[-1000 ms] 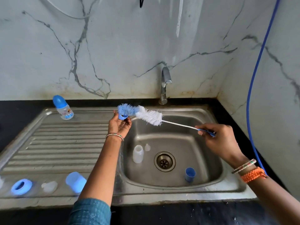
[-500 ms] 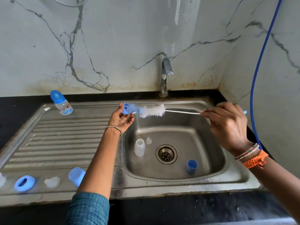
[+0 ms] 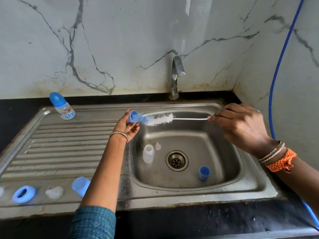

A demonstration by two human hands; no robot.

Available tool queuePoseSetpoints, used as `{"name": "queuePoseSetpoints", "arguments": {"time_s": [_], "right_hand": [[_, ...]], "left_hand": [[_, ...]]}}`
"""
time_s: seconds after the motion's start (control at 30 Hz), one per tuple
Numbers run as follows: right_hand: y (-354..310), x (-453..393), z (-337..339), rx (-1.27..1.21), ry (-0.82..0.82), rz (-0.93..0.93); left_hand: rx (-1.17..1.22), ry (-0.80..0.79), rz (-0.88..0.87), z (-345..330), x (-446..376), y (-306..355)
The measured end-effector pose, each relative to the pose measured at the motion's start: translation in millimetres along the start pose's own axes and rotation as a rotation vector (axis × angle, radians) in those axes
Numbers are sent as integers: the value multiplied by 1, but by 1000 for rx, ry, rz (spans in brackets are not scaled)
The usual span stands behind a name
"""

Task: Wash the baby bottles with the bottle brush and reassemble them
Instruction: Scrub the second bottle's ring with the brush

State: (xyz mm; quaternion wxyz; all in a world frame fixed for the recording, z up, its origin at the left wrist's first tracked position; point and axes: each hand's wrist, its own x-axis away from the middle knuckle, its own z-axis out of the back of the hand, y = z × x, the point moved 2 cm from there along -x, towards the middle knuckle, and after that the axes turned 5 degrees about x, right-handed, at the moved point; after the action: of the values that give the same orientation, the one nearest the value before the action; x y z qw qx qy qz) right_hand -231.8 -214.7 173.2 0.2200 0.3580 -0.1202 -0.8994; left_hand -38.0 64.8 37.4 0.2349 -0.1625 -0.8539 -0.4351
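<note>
Small blue plastic bottle cap [image 3: 133, 116] held over the sink's left edge, pinched at the fingertips of the left hand [image 3: 126, 127], mouth turned rightward. Blue-and-white bristled bottle brush [image 3: 158, 119] lying level, blue tip pushed into the cap, thin white wire stem gripped by the curled fingers of the right hand [image 3: 240, 125]. Below, in the stainless steel sink basin [image 3: 224, 152]: clear bottle body [image 3: 148, 154], clear teat [image 3: 157, 146], another blue cap [image 3: 204, 173] right of the drain. On the ribbed draining board [image 3: 60, 149]: assembled blue-capped bottle [image 3: 62, 106] at the back; blue ring [image 3: 24, 194], clear teat [image 3: 54, 192] and pale blue cover [image 3: 80, 186] along the front.
</note>
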Motion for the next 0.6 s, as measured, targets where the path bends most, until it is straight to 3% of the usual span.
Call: {"name": "queuePoseSetpoints", "arguments": {"time_s": [0.1,0.3,0.43,0.5,0.57,0.6], "right_hand": [[-2,-5,-3,-66,-73,-78],[-8,-10,-3,99,122,-94],[-12,-13,-3,112,72,-186],[-10,-16,-3,-110,-212,-386],[-7,-16,-5,-574,-738,-688],[-6,-13,-8,-765,-896,-815]], "left_hand": [[-26,-73,27,0,3,-3],[10,-93,73,3,5,-8],[44,-100,60,1,9,-9],[80,-153,50,3,9,-8],[97,-211,20,6,7,-5],[105,-234,14,6,7,-5]]}}
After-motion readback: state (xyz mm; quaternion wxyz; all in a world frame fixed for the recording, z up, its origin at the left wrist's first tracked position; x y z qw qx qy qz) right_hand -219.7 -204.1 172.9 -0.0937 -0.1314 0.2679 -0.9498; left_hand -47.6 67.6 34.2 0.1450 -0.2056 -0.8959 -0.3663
